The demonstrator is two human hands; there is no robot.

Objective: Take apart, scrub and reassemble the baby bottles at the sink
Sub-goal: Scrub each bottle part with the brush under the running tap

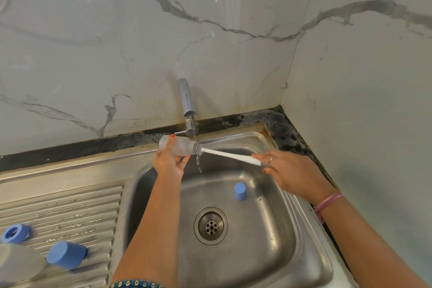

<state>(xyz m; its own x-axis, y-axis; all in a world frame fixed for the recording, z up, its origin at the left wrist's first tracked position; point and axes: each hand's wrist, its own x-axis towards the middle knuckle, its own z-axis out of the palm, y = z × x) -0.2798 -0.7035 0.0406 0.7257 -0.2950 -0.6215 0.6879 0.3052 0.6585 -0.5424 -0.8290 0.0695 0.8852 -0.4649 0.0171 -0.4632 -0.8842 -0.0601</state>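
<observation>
My left hand (169, 162) grips a clear baby bottle (178, 145), held sideways above the steel sink (275, 236) under the tap (188, 110). The bottle's mouth points right, and water trickles from it into the basin. A white bottle brush (230, 155) is pushed into the mouth, its bristle end inside the neck. My right hand (292, 170) holds the far end of the brush handle with its fingers. A blue cap (240, 191) stands in the basin. On the draining board at the left lie a blue ring (16, 233), another blue cap (66, 255) and a blurred clear bottle (18, 262).
The drain (211, 226) sits in the middle of the basin. A ribbed draining board (70, 213) stretches left of the sink. Marble walls close off the back and right, with a dark stained counter strip (280, 128) between them and the sink.
</observation>
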